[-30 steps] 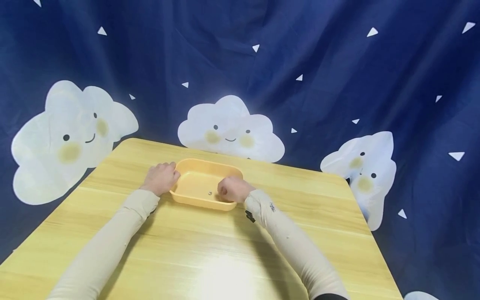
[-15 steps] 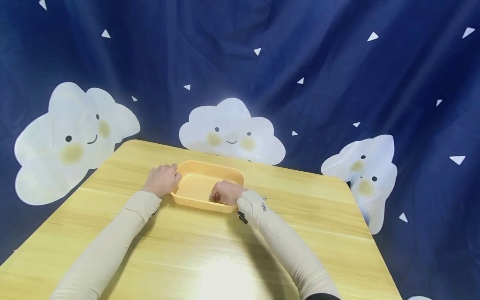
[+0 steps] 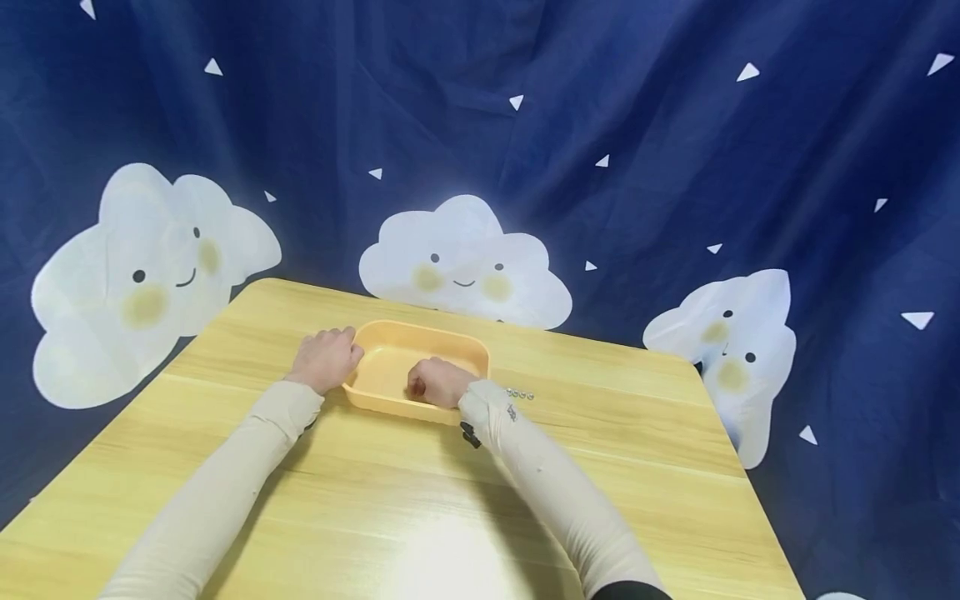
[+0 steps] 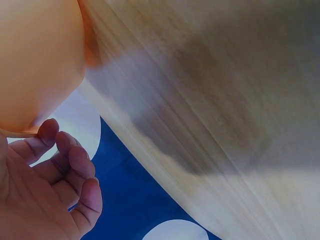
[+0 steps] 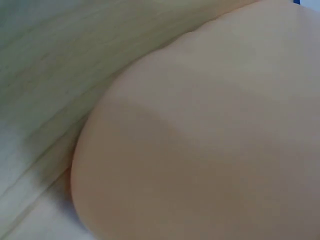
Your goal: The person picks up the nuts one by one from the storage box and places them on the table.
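Observation:
A yellow-orange plastic bin [image 3: 390,407] stands on the wooden table. My left hand [image 3: 326,360] grips its left end; in the left wrist view, curled fingers [image 4: 48,131] meet the rim beside the bin's outer wall [image 4: 42,55]. Inside the bin, toward its near right part, is my right hand [image 3: 440,382], fingers curled downward. Whatever lies under those fingers is hidden. Only the bin's outside wall [image 5: 190,130] and table show in the right wrist view. Several small shiny metal balls [image 3: 522,395] sit in a row on the table, just right of the bin.
The wooden table [image 3: 360,500] reaches toward me, its far edge close behind the bin. A dark blue curtain [image 3: 637,100] with white clouds hangs behind it. My right forearm [image 3: 555,483] crosses the bin's near right corner.
My right hand has shifted left within the bin, over the spot where one small metal ball was visible. The row of balls outside has come out from behind my right sleeve. My left hand stays put.

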`<state>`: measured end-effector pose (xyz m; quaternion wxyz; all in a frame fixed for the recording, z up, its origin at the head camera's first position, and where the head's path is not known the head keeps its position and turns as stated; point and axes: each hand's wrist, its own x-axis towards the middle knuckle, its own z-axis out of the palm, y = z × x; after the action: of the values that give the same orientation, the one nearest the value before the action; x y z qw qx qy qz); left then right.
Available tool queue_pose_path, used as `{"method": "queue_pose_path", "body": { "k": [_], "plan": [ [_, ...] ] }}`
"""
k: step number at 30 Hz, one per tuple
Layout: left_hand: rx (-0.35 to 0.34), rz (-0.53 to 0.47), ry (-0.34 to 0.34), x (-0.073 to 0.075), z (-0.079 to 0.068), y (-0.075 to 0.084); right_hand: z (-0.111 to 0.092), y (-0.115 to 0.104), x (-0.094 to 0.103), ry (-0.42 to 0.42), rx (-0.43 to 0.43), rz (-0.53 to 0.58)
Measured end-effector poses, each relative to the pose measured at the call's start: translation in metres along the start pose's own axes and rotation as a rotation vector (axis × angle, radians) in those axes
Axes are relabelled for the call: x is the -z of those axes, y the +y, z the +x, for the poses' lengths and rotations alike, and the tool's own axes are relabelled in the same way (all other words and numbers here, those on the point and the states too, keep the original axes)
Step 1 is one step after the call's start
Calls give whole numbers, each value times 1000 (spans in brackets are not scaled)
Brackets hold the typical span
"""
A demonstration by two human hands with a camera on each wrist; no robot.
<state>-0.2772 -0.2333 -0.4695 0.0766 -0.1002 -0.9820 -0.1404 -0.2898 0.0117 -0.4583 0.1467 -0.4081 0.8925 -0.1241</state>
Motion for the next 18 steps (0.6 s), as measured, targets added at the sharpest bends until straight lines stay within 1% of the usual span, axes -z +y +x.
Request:
{"method": "queue_pose_path", "body": {
  "k": [5,9,12,14,18],
  "plan": [
    [-2,-1,-3,0,0,-1,1,5,-2,35,-52,-38],
    [-9,0,3,1,1,-2,-3,14,4,70,-94,-6],
    [-5,3,14,2,1,-3,-4,18,9,92,-90,20],
    [-3,4,13,2,1,-3,-4,19,11,81,-74,21],
    [-7,6,2,1,0,-2,-6,16,9,23,-56,8]
  ]
}}
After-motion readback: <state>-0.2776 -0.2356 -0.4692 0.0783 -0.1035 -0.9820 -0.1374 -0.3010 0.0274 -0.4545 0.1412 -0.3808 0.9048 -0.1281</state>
